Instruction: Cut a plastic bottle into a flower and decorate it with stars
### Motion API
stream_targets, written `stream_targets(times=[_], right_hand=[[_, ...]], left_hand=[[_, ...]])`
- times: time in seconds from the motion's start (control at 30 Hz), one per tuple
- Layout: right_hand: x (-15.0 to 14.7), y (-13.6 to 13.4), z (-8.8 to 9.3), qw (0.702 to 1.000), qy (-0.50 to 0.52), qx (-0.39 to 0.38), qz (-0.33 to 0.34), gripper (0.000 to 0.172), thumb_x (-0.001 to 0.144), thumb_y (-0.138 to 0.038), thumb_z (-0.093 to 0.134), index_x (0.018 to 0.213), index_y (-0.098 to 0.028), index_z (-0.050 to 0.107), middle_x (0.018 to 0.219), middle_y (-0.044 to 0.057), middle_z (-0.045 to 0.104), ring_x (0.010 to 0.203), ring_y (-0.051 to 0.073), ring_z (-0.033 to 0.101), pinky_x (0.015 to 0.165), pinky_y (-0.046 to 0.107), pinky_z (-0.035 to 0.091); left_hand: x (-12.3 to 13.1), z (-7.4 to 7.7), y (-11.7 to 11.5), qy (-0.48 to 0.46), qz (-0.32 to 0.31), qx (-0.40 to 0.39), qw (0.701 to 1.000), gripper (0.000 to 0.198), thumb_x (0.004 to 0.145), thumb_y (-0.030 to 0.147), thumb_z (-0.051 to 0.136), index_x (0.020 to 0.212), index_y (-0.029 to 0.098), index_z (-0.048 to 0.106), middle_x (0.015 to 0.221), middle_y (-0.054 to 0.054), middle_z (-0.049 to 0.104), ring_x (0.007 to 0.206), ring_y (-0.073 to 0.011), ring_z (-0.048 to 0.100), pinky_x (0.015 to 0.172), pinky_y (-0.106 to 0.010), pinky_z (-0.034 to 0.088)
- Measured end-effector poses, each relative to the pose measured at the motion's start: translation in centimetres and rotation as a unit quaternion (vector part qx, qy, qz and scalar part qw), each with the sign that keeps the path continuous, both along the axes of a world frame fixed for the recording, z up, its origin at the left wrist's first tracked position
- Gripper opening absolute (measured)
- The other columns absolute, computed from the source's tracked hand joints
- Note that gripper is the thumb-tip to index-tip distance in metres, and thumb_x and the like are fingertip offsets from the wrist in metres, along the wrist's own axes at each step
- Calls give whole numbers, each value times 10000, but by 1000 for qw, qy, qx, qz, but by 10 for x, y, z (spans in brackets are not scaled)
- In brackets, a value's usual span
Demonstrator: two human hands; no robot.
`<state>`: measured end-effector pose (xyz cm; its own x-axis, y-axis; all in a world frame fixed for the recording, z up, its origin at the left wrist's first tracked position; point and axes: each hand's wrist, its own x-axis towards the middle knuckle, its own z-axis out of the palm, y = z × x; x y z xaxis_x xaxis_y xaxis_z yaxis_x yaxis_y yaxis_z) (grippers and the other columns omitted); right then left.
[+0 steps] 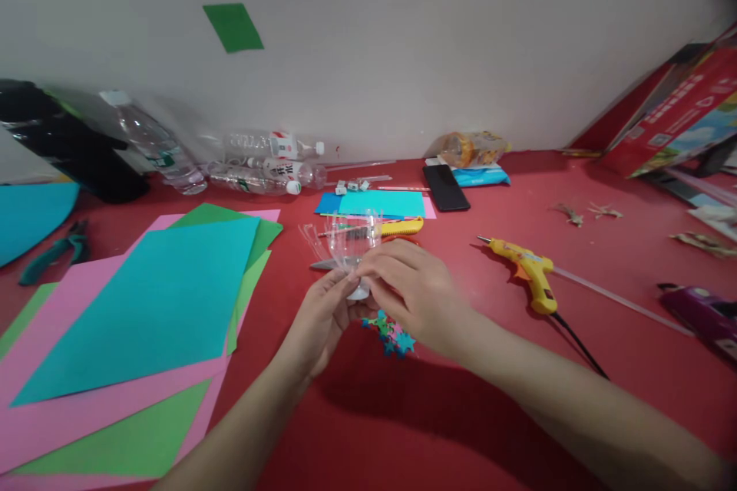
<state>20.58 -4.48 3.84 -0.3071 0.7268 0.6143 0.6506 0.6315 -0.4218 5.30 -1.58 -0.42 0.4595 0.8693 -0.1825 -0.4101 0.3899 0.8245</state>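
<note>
Both my hands meet above the middle of the red table [472,414]. My left hand [322,318] and my right hand [411,288] pinch the neck end of a cut clear plastic bottle top [351,242], its white cap pointing down and thin cut strips fanning out to the left. Just below my right hand lies a small heap of blue and pink paper stars [394,337]. Grey scissors [322,264] show partly behind the bottle piece.
Large teal, pink and green paper sheets [138,314] cover the left. A yellow glue gun [533,272] with its cord lies to the right. A yellow utility knife [403,227], a phone [446,187], empty bottles [259,173], pliers [57,252] and red boxes [679,107] stand further back.
</note>
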Motion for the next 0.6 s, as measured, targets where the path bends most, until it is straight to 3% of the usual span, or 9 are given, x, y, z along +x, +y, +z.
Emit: stream_targets(times=[0.13, 0.27, 0.6], right_hand=[[-2, 0, 0, 999, 19, -27, -9, 118, 886, -97, 480, 861, -169, 570, 864, 51, 637, 847, 170, 565, 752, 302, 465], [-4, -1, -1, 999, 40, -18, -12, 102, 867, -83, 500, 900, -159, 560, 844, 48, 625, 804, 161, 569, 703, 274, 461], [-7, -2, -11, 995, 80, -53, -27, 111, 863, -109, 538, 941, -179, 573, 874, 12, 650, 818, 127, 607, 734, 240, 465]], left_hand=[[1, 1, 0, 18, -4, 2, 1000, 174, 793, 285, 669, 807, 115, 634, 700, -37, 643, 597, -122, 600, 556, -240, 525], [1, 2, -2, 17, -21, 6, 1000, 202, 790, 315, 667, 773, 115, 642, 666, -36, 635, 572, -125, 591, 523, -239, 519], [0, 6, 0, 18, -26, -4, 999, 248, 755, 353, 700, 733, 111, 653, 643, -39, 649, 544, -125, 600, 498, -231, 512]])
